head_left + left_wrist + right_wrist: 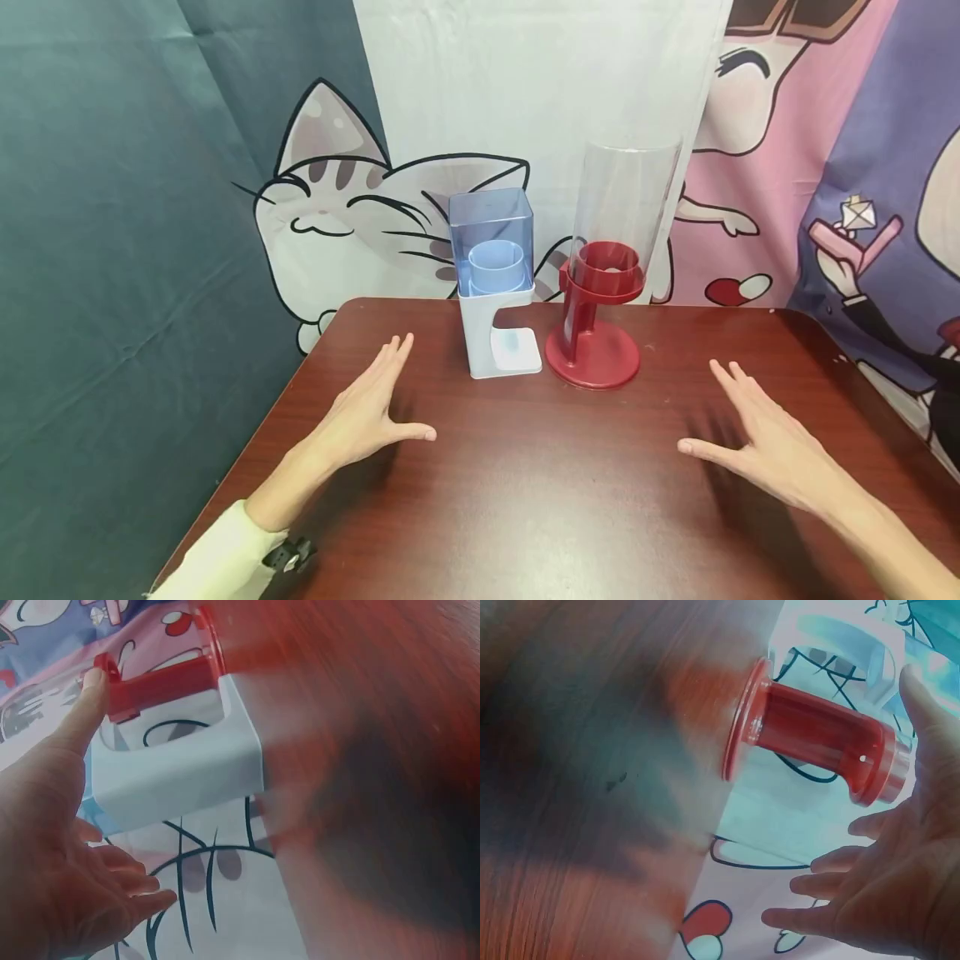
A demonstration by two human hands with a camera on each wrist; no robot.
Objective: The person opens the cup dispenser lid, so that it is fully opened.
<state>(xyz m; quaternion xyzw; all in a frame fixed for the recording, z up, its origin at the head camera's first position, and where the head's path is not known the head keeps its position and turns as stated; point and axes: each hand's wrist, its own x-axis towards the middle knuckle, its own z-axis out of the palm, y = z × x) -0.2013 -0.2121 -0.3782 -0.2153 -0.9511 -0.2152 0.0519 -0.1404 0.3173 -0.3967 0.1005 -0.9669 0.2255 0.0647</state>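
The left hand (pixel 363 417) is released, fingers extended and thumb spread toward the right hand (pixel 772 446). The right hand is released likewise, fingers straight, its thumb pointing back at the left. Both hover over the brown tabletop (pixel 540 483), their shadows falling beneath them.

Ahead of the left hand and to its right, apart from its fingertips, stands a white stand (pixel 477 337), upright, bearing a blue see-through box (pixel 491 210) with a round blue cup-like piece (pixel 497 271) inside. Ahead of the right hand and to its left, well apart from it, a red stand (pixel 611 354) with a round base rests just beside the white one, holding a tall clear tube (pixel 630 196) upright.

Behind the left wrist come a pale sleeve (pixel 225 554) and a small black device (pixel 288 556). Farthest from both hands, beyond the table, hangs a cartoon-printed cloth (pixel 540 83).
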